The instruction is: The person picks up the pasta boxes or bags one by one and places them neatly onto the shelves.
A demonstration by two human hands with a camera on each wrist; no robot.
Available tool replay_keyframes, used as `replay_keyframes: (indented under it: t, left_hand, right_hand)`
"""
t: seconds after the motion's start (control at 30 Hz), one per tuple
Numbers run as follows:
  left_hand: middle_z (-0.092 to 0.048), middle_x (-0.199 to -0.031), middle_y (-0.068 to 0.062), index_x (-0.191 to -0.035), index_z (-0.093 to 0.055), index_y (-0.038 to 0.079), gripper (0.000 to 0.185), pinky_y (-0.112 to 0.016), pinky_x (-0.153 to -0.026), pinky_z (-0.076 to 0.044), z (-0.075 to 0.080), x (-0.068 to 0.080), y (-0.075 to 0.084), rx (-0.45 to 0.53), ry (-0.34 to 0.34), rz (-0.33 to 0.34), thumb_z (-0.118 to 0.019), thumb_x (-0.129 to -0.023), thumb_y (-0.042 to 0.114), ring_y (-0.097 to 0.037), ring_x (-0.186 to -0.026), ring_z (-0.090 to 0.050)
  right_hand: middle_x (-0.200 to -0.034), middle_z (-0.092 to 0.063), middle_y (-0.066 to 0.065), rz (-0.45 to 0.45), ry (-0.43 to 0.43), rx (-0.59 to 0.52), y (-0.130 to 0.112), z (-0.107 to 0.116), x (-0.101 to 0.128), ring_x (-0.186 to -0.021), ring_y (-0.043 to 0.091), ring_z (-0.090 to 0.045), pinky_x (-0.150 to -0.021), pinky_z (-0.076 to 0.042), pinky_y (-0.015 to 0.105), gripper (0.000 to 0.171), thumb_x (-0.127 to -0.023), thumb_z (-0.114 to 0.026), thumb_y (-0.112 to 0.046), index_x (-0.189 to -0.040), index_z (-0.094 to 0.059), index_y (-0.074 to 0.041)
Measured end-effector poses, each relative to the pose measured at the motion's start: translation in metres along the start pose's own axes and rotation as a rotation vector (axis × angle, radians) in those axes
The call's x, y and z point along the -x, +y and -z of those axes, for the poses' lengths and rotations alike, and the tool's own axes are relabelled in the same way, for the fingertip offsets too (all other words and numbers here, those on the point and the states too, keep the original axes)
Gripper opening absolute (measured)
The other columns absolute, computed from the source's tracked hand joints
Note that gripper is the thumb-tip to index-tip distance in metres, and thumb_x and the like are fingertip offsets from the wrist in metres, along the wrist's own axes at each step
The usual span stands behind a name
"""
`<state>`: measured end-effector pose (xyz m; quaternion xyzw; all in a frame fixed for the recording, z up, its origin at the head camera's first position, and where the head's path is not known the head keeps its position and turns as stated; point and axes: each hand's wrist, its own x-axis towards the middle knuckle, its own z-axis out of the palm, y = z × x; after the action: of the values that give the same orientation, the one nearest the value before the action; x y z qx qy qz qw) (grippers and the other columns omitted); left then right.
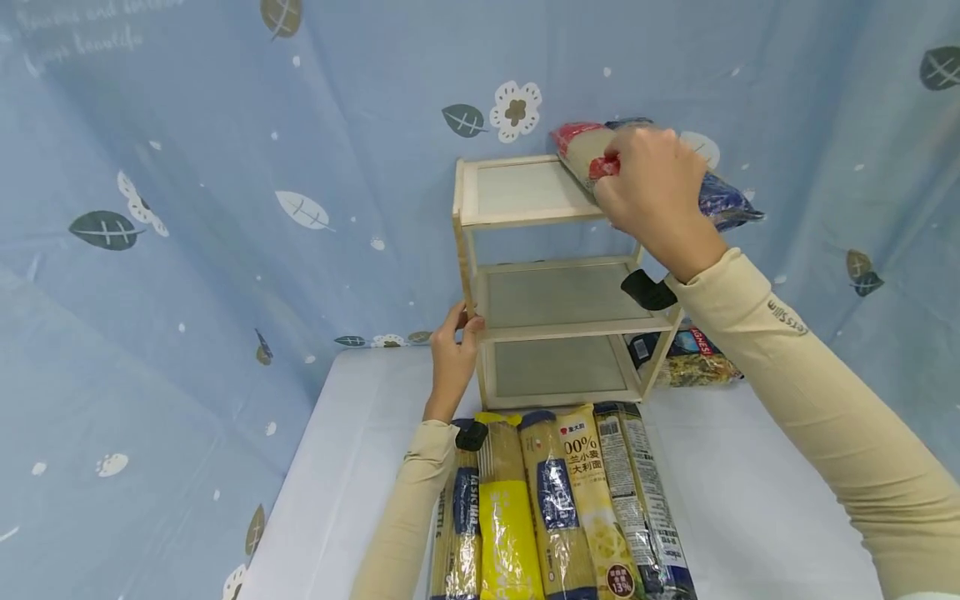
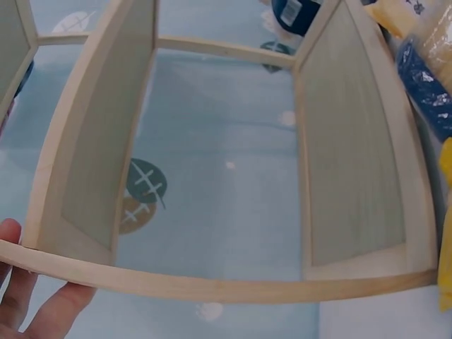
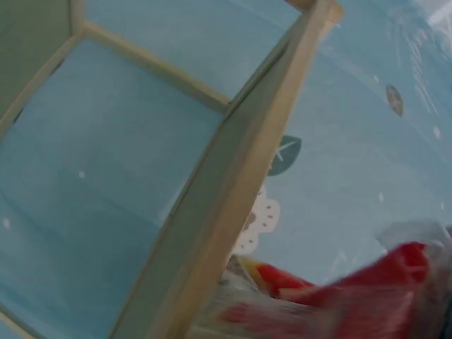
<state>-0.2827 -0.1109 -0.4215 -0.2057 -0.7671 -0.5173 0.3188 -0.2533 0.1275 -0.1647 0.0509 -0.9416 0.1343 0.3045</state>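
A pale wooden shelf rack [image 1: 562, 296] with three levels stands against the patterned cloth. My left hand [image 1: 453, 358] grips its left side post at middle height; in the left wrist view fingers [image 2: 56, 311] lie around the wooden rail. At the top right of the rack, my right hand [image 1: 656, 183] grips a clear plastic bag with red ends [image 1: 581, 150], its pale contents showing through. Its red plastic [image 3: 367, 304] is blurred in the right wrist view. Behind my right wrist a blue plastic bag [image 1: 727, 204] sticks out past the top level, partly hidden.
Several long pasta packs lie side by side before the rack, including a yellow one [image 1: 510, 533] and a cream one [image 1: 596, 500]. Behind the rack's lower right post lies another pasta bag [image 1: 693, 367]. White table [image 1: 360, 433] extends left of the rack.
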Motion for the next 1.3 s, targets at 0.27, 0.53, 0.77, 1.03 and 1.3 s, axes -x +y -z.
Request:
replay_keyframes:
  t: [0.27,0.53,0.77,1.03,1.3]
  left_hand:
    - [-0.069,-0.093,-0.011,-0.124,-0.058,0.002,0.031,-0.041,-0.067,-0.054,0.005,0.004,0.003,0.015,-0.023,0.022,-0.058,-0.095,0.014,-0.021,-0.085,-0.065]
    - [-0.069,-0.091,-0.01,-0.123,-0.059,0.002,0.031,-0.03,-0.057,-0.054,0.004,0.004,0.002,0.006,-0.019,-0.006,-0.057,-0.096,0.016,-0.019,-0.082,-0.065]
    - [-0.069,-0.091,-0.01,-0.123,-0.059,0.002,0.031,-0.032,-0.056,-0.053,0.004,0.005,0.002,-0.003,0.001,-0.017,-0.06,-0.094,0.013,-0.02,-0.081,-0.066]
    - [-0.069,-0.092,-0.012,-0.124,-0.059,0.002,0.031,-0.034,-0.056,-0.054,0.002,0.004,-0.001,-0.007,0.004,-0.023,-0.059,-0.094,0.011,-0.021,-0.082,-0.066]
    - [-0.069,-0.093,-0.012,-0.127,-0.056,-0.001,0.035,-0.032,-0.055,-0.054,0.003,0.004,-0.001,-0.008,-0.004,-0.018,-0.058,-0.095,0.014,-0.021,-0.081,-0.067]
  right_hand:
    - [-0.061,-0.031,0.006,-0.009,-0.187,0.197,-0.018,-0.005,0.003,-0.056,0.022,-0.027,-0.045,-0.023,0.034,0.009,-0.074,-0.04,-0.005,-0.066,-0.04,-0.009]
    - [-0.085,-0.053,0.023,0.006,-0.296,0.286,-0.025,-0.009,0.009,-0.078,0.045,-0.051,-0.067,-0.045,0.055,0.029,-0.09,-0.046,-0.021,-0.1,-0.051,0.005]
    - [-0.092,-0.052,0.032,0.057,-0.313,0.305,-0.026,-0.01,0.015,-0.082,0.051,-0.051,-0.069,-0.044,0.059,0.033,-0.089,-0.038,-0.016,-0.104,-0.047,0.012]
    - [-0.072,-0.038,0.013,0.01,-0.385,0.215,-0.023,0.0,0.008,-0.065,0.03,-0.036,-0.061,-0.036,0.047,0.009,-0.082,-0.035,-0.008,-0.077,-0.041,-0.004]
    - [-0.061,-0.026,0.005,0.057,-0.27,0.118,-0.023,0.008,0.015,-0.057,0.021,-0.022,-0.049,-0.022,0.036,0.008,-0.071,-0.041,-0.003,-0.068,-0.036,-0.009]
